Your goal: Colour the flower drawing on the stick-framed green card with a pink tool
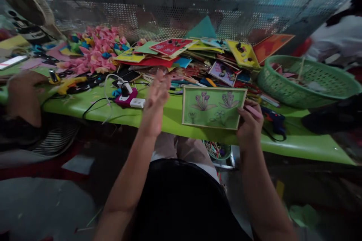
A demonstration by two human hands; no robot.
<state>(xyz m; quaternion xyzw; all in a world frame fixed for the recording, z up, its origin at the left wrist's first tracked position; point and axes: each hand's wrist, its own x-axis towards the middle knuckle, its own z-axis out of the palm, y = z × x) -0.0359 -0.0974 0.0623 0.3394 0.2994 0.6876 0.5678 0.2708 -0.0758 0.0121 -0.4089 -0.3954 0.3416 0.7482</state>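
My right hand (250, 124) grips the right edge of a green framed picture (214, 107) with purple tulips and dark outlined flowers on it. A pink stick-like piece (253, 112), its kind unclear, pokes out from the same fingers. The frame is tilted up above the table's front edge. Raised to the left of the picture and apart from it, my left hand (156, 103) has its fingers stretched out and holds nothing; it is slightly blurred. Close to that hand lies a magenta power strip (126, 99) with a white plug and cables.
Behind the hands are piled coloured cards and frames (172, 47) and pink felt-like pieces (96, 51). A green basket (308, 83) and a blue glue gun (274, 118) lie right. Another person's arm (24, 96) rests left, near a fan (25, 5). Perforated metal (158, 7) stands behind.
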